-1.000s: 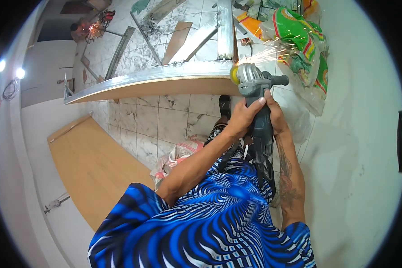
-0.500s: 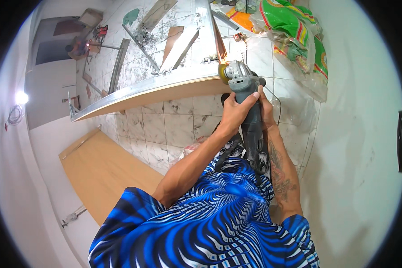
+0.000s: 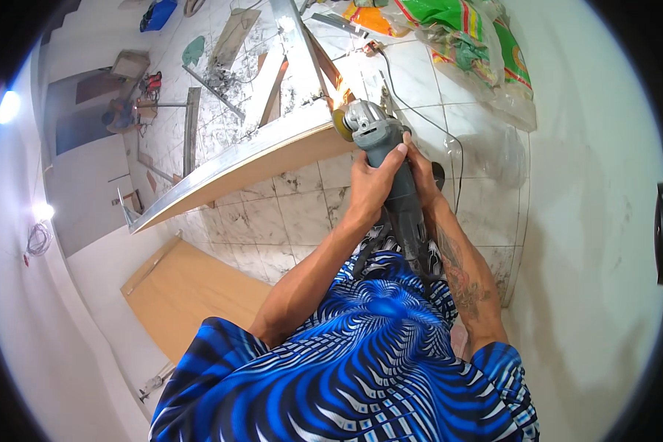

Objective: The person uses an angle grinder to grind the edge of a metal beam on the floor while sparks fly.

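My left hand [image 3: 372,184] and my right hand [image 3: 423,177] both grip a grey angle grinder [image 3: 374,131] by its long dark body. Its yellow disc [image 3: 340,125] is at the end of a silver metal rail [image 3: 265,129], where a small burst of orange sparks [image 3: 340,92] shows. The rail runs along the top edge of a curved-looking light wooden panel [image 3: 243,177], and another metal bar [image 3: 295,37] meets it near the disc. Whether the disc touches the metal is hidden by the grinder's head.
A wooden board [image 3: 188,287] lies at lower left. Plastic sacks [image 3: 479,44] sit at upper right beside a power cord [image 3: 457,147]. Metal and wood offcuts [image 3: 190,125] lie on the tiled floor. Another person [image 3: 114,118] works farther back at left. A white wall [image 3: 582,243] stands at right.
The grinder and both my hands have shifted left in the view, with the grinder more tilted. The wide spray of sparks toward the sacks has shrunk to a small burst at the disc.
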The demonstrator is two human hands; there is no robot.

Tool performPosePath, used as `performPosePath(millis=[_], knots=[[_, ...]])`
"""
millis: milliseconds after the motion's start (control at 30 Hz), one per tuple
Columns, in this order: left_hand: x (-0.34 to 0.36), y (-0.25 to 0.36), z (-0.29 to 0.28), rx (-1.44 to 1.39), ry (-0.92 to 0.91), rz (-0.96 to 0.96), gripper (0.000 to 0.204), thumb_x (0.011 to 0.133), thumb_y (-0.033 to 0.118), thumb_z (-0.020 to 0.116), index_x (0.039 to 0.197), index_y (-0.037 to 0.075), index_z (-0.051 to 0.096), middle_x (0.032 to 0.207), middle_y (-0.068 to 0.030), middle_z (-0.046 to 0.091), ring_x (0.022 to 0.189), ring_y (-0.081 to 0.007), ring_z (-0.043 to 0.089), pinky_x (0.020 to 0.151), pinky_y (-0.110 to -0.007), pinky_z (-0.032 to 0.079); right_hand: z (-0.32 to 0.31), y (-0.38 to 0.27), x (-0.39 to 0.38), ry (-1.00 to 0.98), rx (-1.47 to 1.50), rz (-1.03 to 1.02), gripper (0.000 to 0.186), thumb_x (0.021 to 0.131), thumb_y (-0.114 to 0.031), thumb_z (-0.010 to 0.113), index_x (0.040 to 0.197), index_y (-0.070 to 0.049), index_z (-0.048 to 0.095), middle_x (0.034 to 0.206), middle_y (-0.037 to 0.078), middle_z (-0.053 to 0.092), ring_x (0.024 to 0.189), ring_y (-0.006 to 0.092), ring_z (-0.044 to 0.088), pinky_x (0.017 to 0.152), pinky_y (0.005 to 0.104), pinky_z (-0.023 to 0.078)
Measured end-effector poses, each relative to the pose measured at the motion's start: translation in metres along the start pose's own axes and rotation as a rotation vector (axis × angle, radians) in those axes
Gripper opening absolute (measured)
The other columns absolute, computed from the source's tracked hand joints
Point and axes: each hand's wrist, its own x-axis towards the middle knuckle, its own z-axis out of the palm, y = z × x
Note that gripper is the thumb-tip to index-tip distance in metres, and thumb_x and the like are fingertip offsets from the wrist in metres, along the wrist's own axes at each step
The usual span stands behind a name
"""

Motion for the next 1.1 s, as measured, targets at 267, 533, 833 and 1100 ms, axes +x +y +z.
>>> performPosePath(millis=[267,533,833,1100], knots=[[0.011,0.015,-0.003,0.078,-0.061,-0.04,0.06,0.082,0.03,0.076,0.118,-0.01,0.05,0.108,-0.0175,0.062,0.094,-0.0199,0.063,0.08,-0.031,0.053,-0.012,0.0,0.019,-0.121,0.035,0.052,0.058,0.096,-0.055,0.048,0.118,-0.003,0.06,0.1,0.009,0.067,0.083,0.0136,0.066,0.071,0.0254,0.055],[-0.004,-0.001,-0.003,0.051,0.023,-0.014,0.056,0.083,0.029,0.076,0.117,-0.008,0.053,0.106,-0.016,0.063,0.091,-0.0194,0.063,0.078,-0.03,0.053,-0.007,0.012,0.002,-0.052,0.11,0.086,0.057,0.095,-0.055,0.05,0.117,-0.003,0.06,0.096,0.007,0.067,0.077,0.0134,0.066,0.066,0.0252,0.055],[0.0,-0.001,-0.008,0.059,0.011,0.023,0.048,0.085,0.027,0.073,0.113,-0.008,0.056,0.099,-0.0135,0.063,0.086,-0.0183,0.063,0.075,-0.031,0.054,-0.006,0.014,0.006,-0.056,0.12,0.113,0.051,0.095,-0.054,0.051,0.108,-0.006,0.063,0.085,0.005,0.065,0.069,0.0114,0.063,0.059,0.0244,0.053],[0.01,0.007,-0.012,0.088,-0.063,0.042,0.053,0.086,0.026,0.072,0.121,-0.008,0.05,0.109,-0.0155,0.059,0.091,-0.0197,0.063,0.076,-0.032,0.055,-0.009,0.014,0.02,-0.105,0.038,0.042,0.051,0.095,-0.054,0.051,0.11,-0.006,0.063,0.086,0.005,0.065,0.068,0.0105,0.063,0.057,0.0239,0.052]])
